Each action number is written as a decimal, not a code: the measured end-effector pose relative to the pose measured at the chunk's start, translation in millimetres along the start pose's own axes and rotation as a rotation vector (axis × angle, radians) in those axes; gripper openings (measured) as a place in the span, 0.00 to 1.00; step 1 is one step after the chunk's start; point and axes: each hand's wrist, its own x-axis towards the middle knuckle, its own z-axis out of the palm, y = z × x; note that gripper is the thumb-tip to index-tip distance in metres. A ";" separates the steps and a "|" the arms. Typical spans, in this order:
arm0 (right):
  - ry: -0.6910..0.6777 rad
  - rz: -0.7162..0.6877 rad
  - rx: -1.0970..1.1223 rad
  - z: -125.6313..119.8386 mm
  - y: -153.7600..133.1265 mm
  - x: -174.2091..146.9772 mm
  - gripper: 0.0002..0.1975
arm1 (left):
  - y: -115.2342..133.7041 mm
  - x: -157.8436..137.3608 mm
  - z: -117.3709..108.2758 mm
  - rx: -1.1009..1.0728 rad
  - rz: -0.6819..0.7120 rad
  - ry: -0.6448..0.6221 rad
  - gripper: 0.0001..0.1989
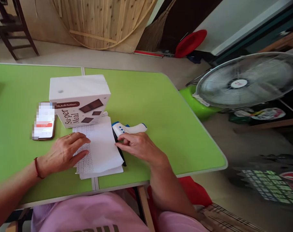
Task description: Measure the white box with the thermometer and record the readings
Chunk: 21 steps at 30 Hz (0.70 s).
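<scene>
1. Here, a stack of papers (pixel 101 146) is lying on the green surface (pixel 141 93) and is serving as the dial's centre, 12 o'clock pointing away from the person.
2. At 9 o'clock, the left hand (pixel 61 151) is reaching over the stack's edge; its fingers are spreading loosely, grasping nothing.
3. At 3 o'clock, the right hand (pixel 141 146) is holding its fingers half-curled and slightly parted by a black strip (pixel 123 158); no grasp is showing, and one cannot tell whether they are touching paper.
4. A white box (pixel 80 93) is standing at 11 o'clock, hiding part of the far end; a phone (pixel 43 122) is lying at 10, a thermometer (pixel 134 129) at 2.
5. Good handling is probably calling for light, flat pressure from both sides, without creasing the uneven sheets.
6. The long axis is running roughly from 12 towards 6 o'clock, leaning slightly to 5; the printed strip is lying along the 9 o'clock side.
</scene>
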 end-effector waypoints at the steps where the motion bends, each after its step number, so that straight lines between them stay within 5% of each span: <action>1: 0.045 -0.010 -0.004 -0.6 2.0 0.0 0.07 | -0.9 -1.0 5.1 -0.010 0.015 -0.029 0.11; 6: 0.195 0.088 -0.093 -5.2 26.1 -2.5 0.11 | -1.3 -5.3 21.1 -0.018 0.106 -0.149 0.18; 11: 0.047 0.093 -0.193 1.0 52.0 -6.2 0.25 | 0.6 -3.5 17.8 -0.007 0.140 0.027 0.12; 13: 0.000 0.060 -0.195 6.0 55.6 -5.8 0.28 | -4.5 -2.8 10.9 0.015 0.059 0.222 0.10; 17: -0.019 0.051 -0.212 10.5 56.9 -4.1 0.28 | -28.2 -2.9 -1.9 0.091 -0.234 0.874 0.23; 18: -0.008 0.065 -0.217 10.0 57.1 -3.8 0.27 | -35.3 -3.1 -3.5 0.045 -0.321 0.900 0.25; 21: 0.137 0.135 -0.225 6.8 55.3 -2.2 0.22 | -52.8 -2.9 -3.2 -0.178 -0.485 0.718 0.35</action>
